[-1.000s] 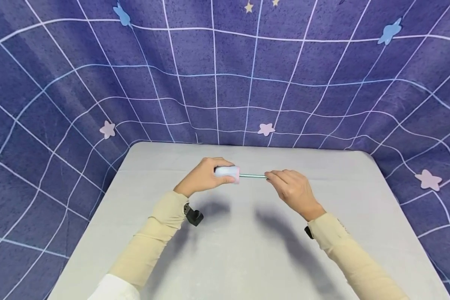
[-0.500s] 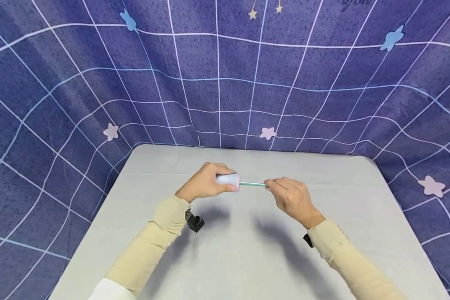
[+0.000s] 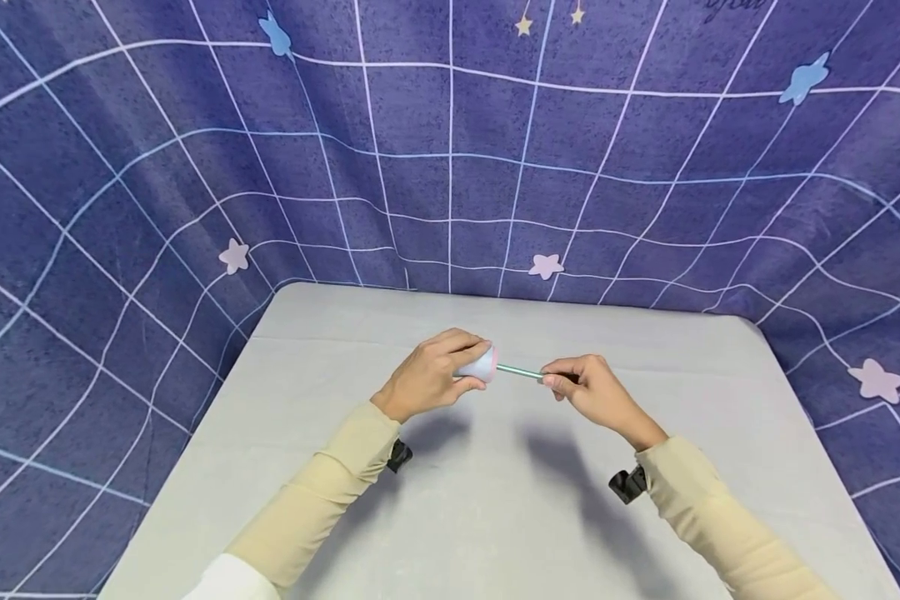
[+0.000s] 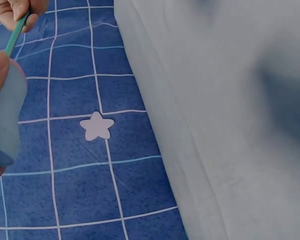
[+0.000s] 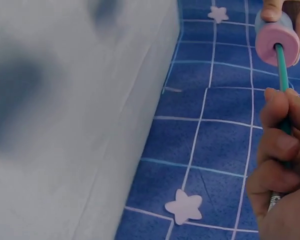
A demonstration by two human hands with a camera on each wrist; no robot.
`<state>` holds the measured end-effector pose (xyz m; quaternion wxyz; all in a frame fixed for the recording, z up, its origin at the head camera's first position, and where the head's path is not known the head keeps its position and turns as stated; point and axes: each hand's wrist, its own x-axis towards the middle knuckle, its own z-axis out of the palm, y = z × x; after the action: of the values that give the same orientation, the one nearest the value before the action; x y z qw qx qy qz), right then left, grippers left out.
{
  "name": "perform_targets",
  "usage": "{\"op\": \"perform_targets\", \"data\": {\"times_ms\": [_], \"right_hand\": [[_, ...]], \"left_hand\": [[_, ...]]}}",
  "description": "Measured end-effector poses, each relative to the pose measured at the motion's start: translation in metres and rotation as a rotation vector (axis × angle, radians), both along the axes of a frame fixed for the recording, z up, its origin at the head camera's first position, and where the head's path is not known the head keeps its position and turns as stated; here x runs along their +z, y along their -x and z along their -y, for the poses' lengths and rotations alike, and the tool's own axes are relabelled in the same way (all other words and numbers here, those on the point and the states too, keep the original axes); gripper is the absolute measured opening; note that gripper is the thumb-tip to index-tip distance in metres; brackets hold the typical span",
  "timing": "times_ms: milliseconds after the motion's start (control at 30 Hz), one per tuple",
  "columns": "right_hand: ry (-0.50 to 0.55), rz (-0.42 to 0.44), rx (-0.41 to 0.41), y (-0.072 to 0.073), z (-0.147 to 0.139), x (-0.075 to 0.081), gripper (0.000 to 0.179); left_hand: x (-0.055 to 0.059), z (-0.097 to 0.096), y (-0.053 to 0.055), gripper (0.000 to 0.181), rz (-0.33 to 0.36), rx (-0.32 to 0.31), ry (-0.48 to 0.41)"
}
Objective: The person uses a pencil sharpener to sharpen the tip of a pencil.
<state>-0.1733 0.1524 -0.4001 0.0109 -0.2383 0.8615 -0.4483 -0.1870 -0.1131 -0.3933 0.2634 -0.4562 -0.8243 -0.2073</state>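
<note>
A light-blue pencil sharpener with a pink end is held above the table, gripped between the thumb and fingers of my left hand. From the round hole in its pink end, plain in the right wrist view, a green pencil sticks out. My right hand pinches the pencil between thumb and fingers, a short way from the sharpener. A silver band shows on the pencil beside the right palm. In the left wrist view the sharpener appears at the left edge; the pencil tip inside is hidden.
Below the hands spreads a light-grey table, on which their shadows fall. A blue-purple curtain with grid lines and stars hangs behind the table and along both sides.
My right hand has turned on the pencil, so its thumb and wrist camera now show. The left hand has tilted slightly, still gripping the sharpener. The head view has shifted a little.
</note>
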Motion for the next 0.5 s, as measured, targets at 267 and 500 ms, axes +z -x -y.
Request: {"op": "perform_targets", "data": {"times_ms": [267,500], "right_hand": [[-0.085,-0.267,-0.038,-0.002,-0.009,-0.002,0.009],[-0.13,-0.729,-0.128,-0.002,-0.011,-0.011,0.02]], "left_hand": [[0.001,-0.007,0.003,0.052,0.104,0.038,-0.004],[0.007,-0.012,0.006,0.042,0.426,0.05,-0.087]]}}
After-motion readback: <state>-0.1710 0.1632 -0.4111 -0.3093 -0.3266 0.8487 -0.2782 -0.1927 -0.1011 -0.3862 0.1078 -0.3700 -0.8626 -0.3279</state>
